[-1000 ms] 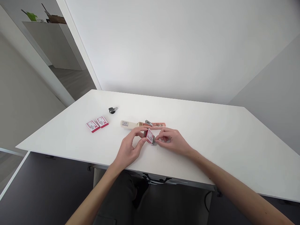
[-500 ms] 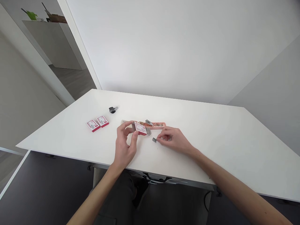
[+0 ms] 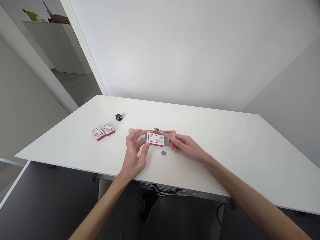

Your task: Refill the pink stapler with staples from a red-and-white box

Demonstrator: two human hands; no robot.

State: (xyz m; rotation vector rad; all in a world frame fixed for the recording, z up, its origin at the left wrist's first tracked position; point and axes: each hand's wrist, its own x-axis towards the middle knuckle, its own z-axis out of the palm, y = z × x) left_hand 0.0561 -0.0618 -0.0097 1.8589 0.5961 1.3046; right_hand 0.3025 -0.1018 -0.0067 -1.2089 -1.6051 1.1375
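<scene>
My left hand [image 3: 135, 151] grips a red-and-white staple box [image 3: 155, 139] by its left end, between thumb and fingers, just above the table. My right hand [image 3: 186, 145] has its fingers closed at the box's right end, on the grey end flap. A short grey strip of staples [image 3: 163, 153] lies on the table below the box. Behind the box lies an opened pink stapler [image 3: 169, 132], its metal part raised; the box and my fingers cover some of it.
Two more red-and-white boxes [image 3: 98, 133] sit side by side on the white table [image 3: 225, 150] at the left. Behind them lies a small black staple remover [image 3: 120, 117]. A wall [image 3: 175, 50] runs along the table's far edge.
My right hand has let go of the staple strip, which now lies flat on the table, and has moved up to the box's end. The box has turned its printed face toward me.
</scene>
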